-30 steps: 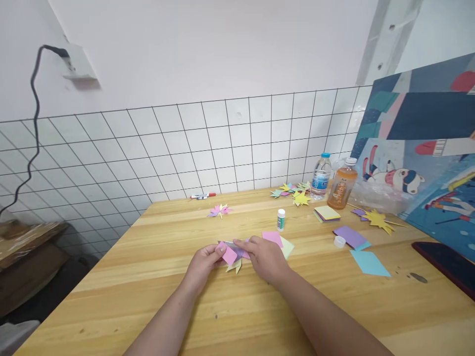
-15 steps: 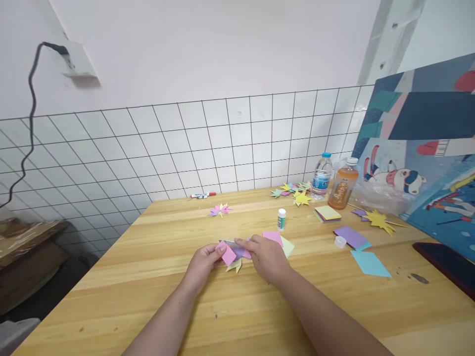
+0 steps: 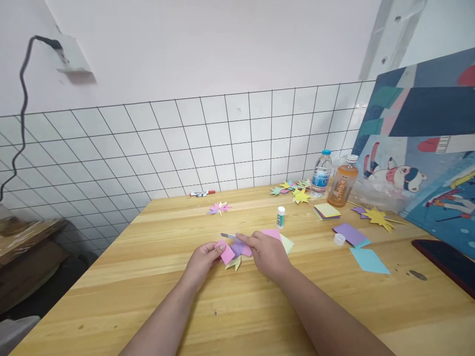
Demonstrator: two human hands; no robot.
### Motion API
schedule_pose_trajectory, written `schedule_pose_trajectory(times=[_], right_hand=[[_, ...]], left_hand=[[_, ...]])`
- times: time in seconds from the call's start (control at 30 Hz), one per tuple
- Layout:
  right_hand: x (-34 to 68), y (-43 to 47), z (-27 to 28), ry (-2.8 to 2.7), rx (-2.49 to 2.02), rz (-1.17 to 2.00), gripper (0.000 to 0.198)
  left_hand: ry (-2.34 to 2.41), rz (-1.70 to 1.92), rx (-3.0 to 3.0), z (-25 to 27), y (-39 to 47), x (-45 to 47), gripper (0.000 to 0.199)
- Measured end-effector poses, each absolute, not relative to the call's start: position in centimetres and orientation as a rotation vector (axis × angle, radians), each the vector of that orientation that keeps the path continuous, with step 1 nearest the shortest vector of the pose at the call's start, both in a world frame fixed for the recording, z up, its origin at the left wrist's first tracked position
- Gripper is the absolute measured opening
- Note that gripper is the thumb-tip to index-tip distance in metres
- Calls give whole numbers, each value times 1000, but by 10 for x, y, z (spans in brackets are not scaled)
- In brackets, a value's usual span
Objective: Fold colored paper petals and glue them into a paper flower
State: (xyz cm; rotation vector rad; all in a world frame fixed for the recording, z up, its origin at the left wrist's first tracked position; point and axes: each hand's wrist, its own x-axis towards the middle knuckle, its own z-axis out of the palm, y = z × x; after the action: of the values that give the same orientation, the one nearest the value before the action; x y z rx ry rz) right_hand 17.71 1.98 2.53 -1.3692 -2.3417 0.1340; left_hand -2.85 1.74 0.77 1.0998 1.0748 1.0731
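Observation:
My left hand [image 3: 201, 259] pinches a small pink square of paper [image 3: 227, 253] between thumb and fingers, just above the table. From under the fingers of my right hand [image 3: 267, 252] juts a thin grey metal blade [image 3: 229, 236]; the palm hides its handle, so I cannot tell what kind of tool it is. Its tip points left, above the pink square. Between my hands lies a paper shape with purple [image 3: 237, 247], pink [image 3: 246, 250] and pale yellow [image 3: 234, 264] points, partly covered by the fingers.
Beyond my right hand lie pink [image 3: 272, 233] and pale yellow sheets, with a glue stick [image 3: 281, 217] standing behind. Paper stars [image 3: 301, 196], two bottles [image 3: 343, 181], a paper stack [image 3: 327, 211], a cap [image 3: 339, 239], blue paper [image 3: 370, 260] and a dark phone-like slab [image 3: 445, 264] are rightward.
The blade has lifted away from the pink square and now shows plainly above it. My left hand still pinches the square. The view has shifted slightly.

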Motion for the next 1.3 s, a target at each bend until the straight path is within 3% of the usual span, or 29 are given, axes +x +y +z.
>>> schedule_pose_trajectory(times=[0.5,0.67,0.83,1.0,1.3], right_hand=[[191,36,13,-2160,-1759,93,28],[187,31,19,-2043,-1519,92,24],[171,25,19,-2026,-1151,689,33],[165,27,11,-1751,-1056,1320,39],[166,28,10,-1612,-1107,1502,35]], left_hand=[[1146,1112,1130,0,21,-30,32],[1211,1139,1181,3,17,-24,32],[1229,1186,1203,5,17,-21,35],[1260,1230,1243,4,18,-21,35],[1300,1238,1322,2,17,-21,32]])
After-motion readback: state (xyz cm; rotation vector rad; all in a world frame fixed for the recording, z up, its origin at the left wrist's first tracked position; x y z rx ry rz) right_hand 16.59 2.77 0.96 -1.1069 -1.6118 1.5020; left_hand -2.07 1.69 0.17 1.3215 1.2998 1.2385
